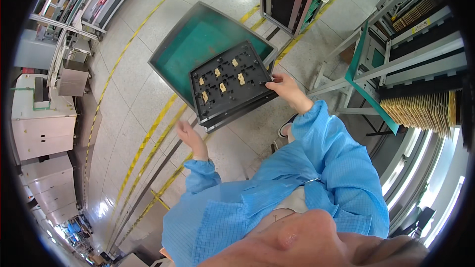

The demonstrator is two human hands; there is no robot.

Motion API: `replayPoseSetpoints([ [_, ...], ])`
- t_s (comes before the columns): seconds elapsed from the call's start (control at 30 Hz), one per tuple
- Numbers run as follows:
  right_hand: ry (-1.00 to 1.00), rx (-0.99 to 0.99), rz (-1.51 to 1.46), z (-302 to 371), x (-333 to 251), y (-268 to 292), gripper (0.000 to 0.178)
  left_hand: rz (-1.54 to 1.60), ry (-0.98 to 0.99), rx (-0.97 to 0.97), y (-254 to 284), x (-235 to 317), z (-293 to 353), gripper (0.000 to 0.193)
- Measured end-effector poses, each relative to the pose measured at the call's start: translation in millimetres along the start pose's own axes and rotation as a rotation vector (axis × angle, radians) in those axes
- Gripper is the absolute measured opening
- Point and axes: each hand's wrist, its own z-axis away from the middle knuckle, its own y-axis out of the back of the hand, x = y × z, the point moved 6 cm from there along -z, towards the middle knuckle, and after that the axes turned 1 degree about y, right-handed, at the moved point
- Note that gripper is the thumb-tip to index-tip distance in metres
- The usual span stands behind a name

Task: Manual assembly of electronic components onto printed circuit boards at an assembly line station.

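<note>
A black plate-like fixture (230, 96) carries several small cream-coloured pieces on its upper face. Another dark layer shows beneath its near edge. It lies tilted over the near right part of a grey-rimmed cart top (163, 52) with a green lining. My right hand (287, 90) grips the fixture's right corner, thumb on top and the fingers partly hidden below the edge. Off the fixture's near left corner, my left hand (192, 138) hangs in the air, slightly blurred. Its fingers look stretched out and I see nothing in them.
Slotted racks with upright boards (420, 111) stand at the right. Beyond the cart is a metal-framed rack (284, 0). White machine cabinets (42, 118) line the left side. Yellow tape lines (148, 143) run across the tiled floor.
</note>
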Motion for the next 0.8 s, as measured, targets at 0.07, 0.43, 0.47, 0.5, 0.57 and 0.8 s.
replayPoseSetpoints([
  [0.07, -0.106, -0.172, -0.178, -3, -3, -15, 0.041, 0.645, 0.810, -0.172, -21, -122, 29, 0.047],
  [0.43, -0.265, -0.279, -0.509, 5, -9, -32, 0.031, 0.592, 0.597, -0.499, -32, -114, 9, 0.051],
  [0.47, -0.219, -0.255, -0.527, -8, 2, -34, 0.032, 0.500, 0.498, -0.430, -28, -90, -8, 0.055],
  [0.5, -0.180, -0.239, -0.543, -13, 9, -37, 0.033, 0.406, 0.405, -0.353, -17, -68, -18, 0.059],
  [0.57, -0.135, -0.186, -0.451, 1, 3, -39, 0.035, 0.488, 0.531, -0.456, -7, -31, -17, 0.064],
  [0.8, 0.123, 0.153, -0.215, 66, 6, -40, 0.051, 0.430, 0.656, -0.954, 3, -37, -11, 0.037],
])
